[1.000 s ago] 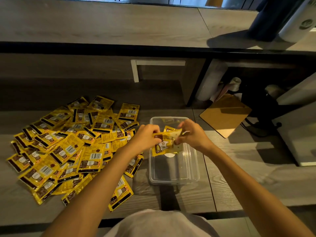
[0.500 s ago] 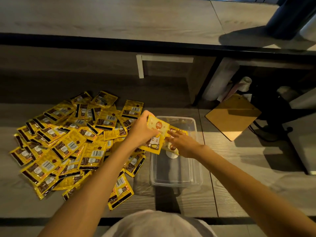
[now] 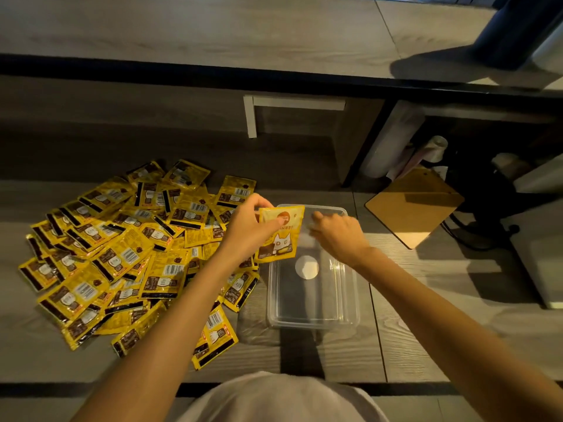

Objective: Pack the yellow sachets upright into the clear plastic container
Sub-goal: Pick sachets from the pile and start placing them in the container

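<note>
A clear plastic container (image 3: 313, 322) stands on the wood floor in front of me, and I see no sachet inside it. My left hand (image 3: 248, 231) pinches one yellow sachet (image 3: 281, 239) by its top edge. The sachet hangs upright, cat picture facing me, over the container's far left corner. My right hand (image 3: 338, 236) hovers over the far end of the container with its fingers loosely stretched, and nothing shows in it. A large pile of yellow sachets (image 3: 122, 254) lies flat to the left of the container.
A brown clipboard (image 3: 414, 208) lies on the floor to the far right. Behind it stand a dark desk frame, a rolled paper (image 3: 432, 150) and cables. A white bracket (image 3: 251, 117) sits on the low wall ahead. A white round label (image 3: 306, 267) marks the container's base.
Both hands held sachets together over the container a second ago. Now my left hand alone holds one upright, and my right hand has moved to the far end with no sachet visible in it.
</note>
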The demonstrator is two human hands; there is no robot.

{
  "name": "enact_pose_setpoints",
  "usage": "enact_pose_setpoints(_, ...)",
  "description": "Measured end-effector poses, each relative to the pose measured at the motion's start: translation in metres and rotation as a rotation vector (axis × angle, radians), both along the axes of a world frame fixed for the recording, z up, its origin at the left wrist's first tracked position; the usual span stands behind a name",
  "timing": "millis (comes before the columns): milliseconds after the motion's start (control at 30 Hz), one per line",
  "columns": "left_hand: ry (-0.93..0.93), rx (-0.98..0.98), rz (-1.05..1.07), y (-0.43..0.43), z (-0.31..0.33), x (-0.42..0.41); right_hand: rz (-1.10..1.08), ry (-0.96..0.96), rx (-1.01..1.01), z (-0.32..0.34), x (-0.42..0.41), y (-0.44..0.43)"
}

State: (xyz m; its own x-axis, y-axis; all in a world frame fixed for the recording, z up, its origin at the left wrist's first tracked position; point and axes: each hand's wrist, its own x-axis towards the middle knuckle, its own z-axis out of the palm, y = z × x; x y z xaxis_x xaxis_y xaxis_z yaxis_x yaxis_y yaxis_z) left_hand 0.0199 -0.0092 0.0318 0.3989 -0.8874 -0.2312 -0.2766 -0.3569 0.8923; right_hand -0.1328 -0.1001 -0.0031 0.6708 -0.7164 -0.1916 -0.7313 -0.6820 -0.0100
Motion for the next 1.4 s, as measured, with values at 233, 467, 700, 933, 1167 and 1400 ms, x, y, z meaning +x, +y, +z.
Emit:
enact_pose_setpoints(233, -0.152, -0.036, -0.306, 0.014, 0.000, -0.015, -0.454, -0.639, 0.375, 0.007, -0.029, 0.015)
enact_pose_setpoints(467, -0.241, 0.001, -0.487, 0.022, -0.012, -0.046, -0.592, -0.991, 0.606, 0.002, -0.056, 0.037)
enact_pose_setpoints(700, -0.487, 0.202, -0.765, 0.038, -0.031, -0.047, -0.279, -0.642, 0.513, -0.008, -0.067, 0.056)
enact_pose_setpoints(933, -0.490, 0.229, -0.869, 0.041, -0.029, -0.043, 0.035, -0.299, 0.461, -0.002, -0.068, 0.069)
enact_pose_setpoints(1167, -0.682, 0.274, -1.053, 0.058, -0.036, -0.039, 0.075, -0.251, 0.477, -0.004, -0.080, 0.091)
enact_pose_setpoints(1400, -0.898, 0.283, -1.146, 0.066, -0.042, -0.037, 0.025, -0.238, 0.508, -0.004, -0.082, 0.103)
